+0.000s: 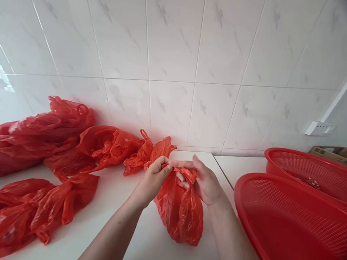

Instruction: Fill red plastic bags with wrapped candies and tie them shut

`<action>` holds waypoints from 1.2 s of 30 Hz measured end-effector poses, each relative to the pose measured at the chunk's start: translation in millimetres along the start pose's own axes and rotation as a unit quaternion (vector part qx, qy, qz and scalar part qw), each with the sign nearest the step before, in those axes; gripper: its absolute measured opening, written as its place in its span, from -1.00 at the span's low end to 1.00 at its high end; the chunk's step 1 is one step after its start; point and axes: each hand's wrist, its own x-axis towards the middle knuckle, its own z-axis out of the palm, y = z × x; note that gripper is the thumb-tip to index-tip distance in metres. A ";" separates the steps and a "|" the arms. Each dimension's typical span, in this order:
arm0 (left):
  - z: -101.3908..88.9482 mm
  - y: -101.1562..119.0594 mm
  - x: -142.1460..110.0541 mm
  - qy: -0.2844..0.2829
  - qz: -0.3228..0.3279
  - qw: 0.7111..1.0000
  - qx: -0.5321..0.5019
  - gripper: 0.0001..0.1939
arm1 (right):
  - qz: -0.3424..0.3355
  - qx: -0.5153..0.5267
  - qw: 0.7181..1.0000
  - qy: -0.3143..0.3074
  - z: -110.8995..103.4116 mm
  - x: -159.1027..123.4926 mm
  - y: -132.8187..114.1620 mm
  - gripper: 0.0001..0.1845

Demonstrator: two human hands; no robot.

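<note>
A red plastic bag [181, 213] with a rounded, filled lower part hangs just over or rests on the white table; its contents cannot be made out. My left hand [154, 180] is closed at the bag's top, pinching the gathered plastic between thumb and fingers. On the other side, my right hand [207, 183] has its fingers hooked through the bag's handle loop, with its thumb raised. The fingers of both hands meet at the bag's neck. Just behind them lies another red plastic bag [162, 147], partly hidden by my left hand.
Several red bags [44, 134] are heaped along the tiled wall [172, 59], and more red bags [36, 212] lie at the front left. Two red plastic baskets [291, 227] stand on the right, near a cardboard box [335, 156]. A socket strip [319, 128] is on the wall.
</note>
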 end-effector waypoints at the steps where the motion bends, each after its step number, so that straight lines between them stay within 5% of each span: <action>1: 0.6 -1.9 -0.1 0.013 -0.006 1.000 0.002 -0.76 | 0.000 -0.024 1.000 0.003 0.2 -0.5 -0.5 -0.50; 8: -0.6 -8.1 1.6 0.067 -0.029 0.997 -0.030 -0.77 | 0.033 -0.248 0.965 0.079 -2.3 2.8 4.6 -0.50; 13: -0.3 -5.4 -0.1 0.019 -0.038 0.999 0.018 -0.78 | 0.037 -0.363 0.910 0.199 -8.4 13.1 22.0 -0.69; 17: -2.8 -2.8 -1.1 -0.004 -0.028 0.997 0.078 -0.80 | 0.007 -0.260 0.951 0.168 -6.8 12.7 19.3 -0.63; 20: -6.8 0.1 -4.8 0.038 0.023 0.985 0.168 -0.86 | -0.006 -0.104 0.989 0.104 -8.1 11.8 15.6 -0.66; 23: -10.3 5.4 -18.5 0.065 0.106 0.943 0.310 -0.87 | -0.002 -0.041 0.986 0.163 -20.5 18.0 27.6 -0.66; 26: -11.5 12.3 -44.6 -0.049 0.114 0.913 0.390 -0.81 | 0.031 -0.092 0.954 0.285 -42.4 26.9 55.4 -0.71; 29: -13.1 16.6 -73.1 -0.186 0.078 0.891 0.407 -0.77 | 0.050 -0.112 0.937 0.328 -62.7 29.0 84.0 -0.78; 33: -25.9 9.5 -90.9 -0.200 0.015 0.932 0.303 -0.86 | 0.058 -0.072 0.947 0.307 -76.8 20.7 107.3 -0.71; 36: -39.8 -7.9 -85.4 -0.085 0.023 0.977 0.193 -0.68 | 0.049 -0.010 0.947 0.318 -86.6 15.3 116.4 -0.60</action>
